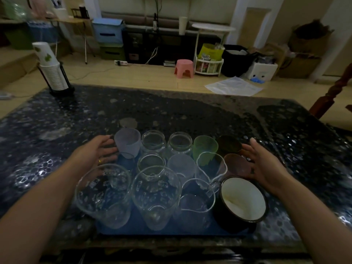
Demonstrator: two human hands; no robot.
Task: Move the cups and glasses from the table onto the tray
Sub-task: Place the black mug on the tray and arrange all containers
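A blue tray (171,231) lies on the dark speckled table (190,111), packed with several cups and glasses. At the back stand a lilac cup (128,142), two clear jars (154,142), a green cup (205,149) and a dark cup (229,143). In front stand clear glass pitchers (103,195) and a black enamel mug with a white inside (242,199). My left hand (100,149) is spread, fingers relaxed, beside the lilac cup at the tray's left side. My right hand (261,164) is spread at the tray's right side, next to a brown cup (236,165). Neither hand holds anything.
A rack of stacked paper cups (52,71) stands at the table's far left corner. A wooden chair post (335,90) rises at the right edge. Beyond the table are a pink stool (184,68), a white side table (213,27) and boxes on the floor.
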